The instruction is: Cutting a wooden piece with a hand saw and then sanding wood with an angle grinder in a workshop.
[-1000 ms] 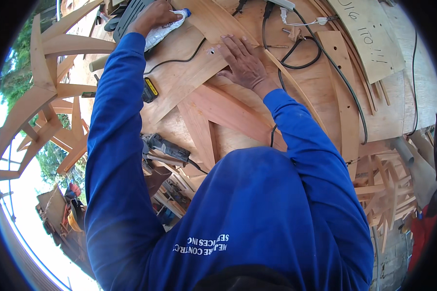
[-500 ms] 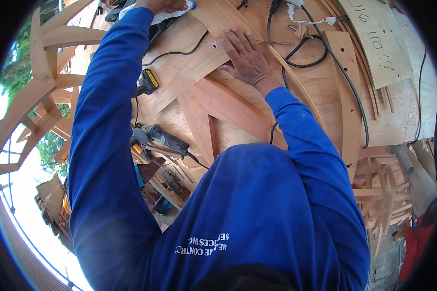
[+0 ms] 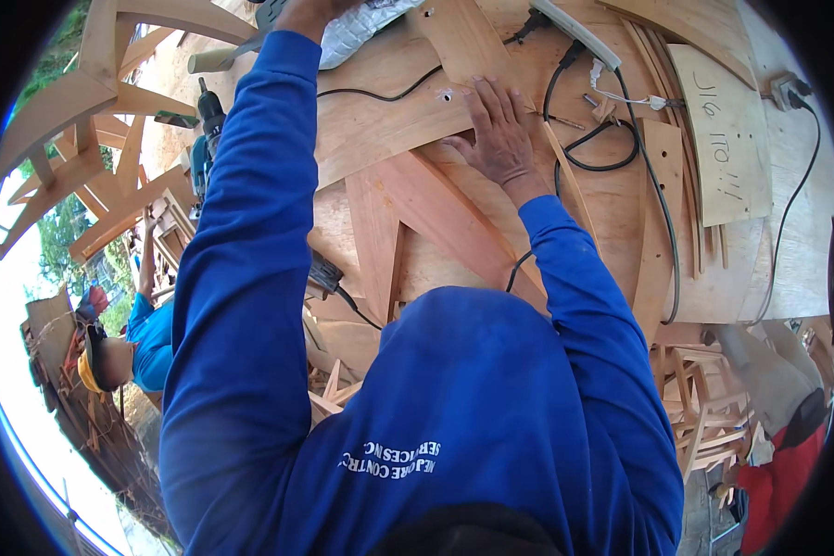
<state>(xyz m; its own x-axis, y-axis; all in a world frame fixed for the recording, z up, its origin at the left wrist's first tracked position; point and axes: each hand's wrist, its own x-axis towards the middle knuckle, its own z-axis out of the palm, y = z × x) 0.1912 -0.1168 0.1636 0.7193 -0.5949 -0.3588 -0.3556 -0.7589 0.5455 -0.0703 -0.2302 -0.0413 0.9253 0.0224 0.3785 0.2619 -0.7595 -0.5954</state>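
Note:
My right hand (image 3: 502, 134) lies flat with fingers stretched out on a thin flat plywood piece (image 3: 380, 141). Beneath that piece run two reddish wood boards, one slanting (image 3: 440, 208) and one more upright (image 3: 372, 246). At the top edge my left hand (image 3: 308, 13) is partly cut off, its fingers out of sight. Beside it lies a crinkled silvery-white wrapper (image 3: 371, 35). A second flat wood strip (image 3: 468, 37) reaches up from near my right fingertips. A drill bit (image 3: 565, 121) rests just right of those fingers.
A power strip (image 3: 576, 32) and looping black cable (image 3: 612, 153) lie right of my hand. Beyond are a holed board (image 3: 658, 204) and a marked panel (image 3: 723, 130). Power tools (image 3: 211, 120) and curved wooden frames (image 3: 56, 102) stand left. A person in blue (image 3: 153, 343) is at the left.
The view has shifted, and a person has come into sight at the left. My left arm now covers the yellow-black battery seen before. My right hand stays flat on the plywood.

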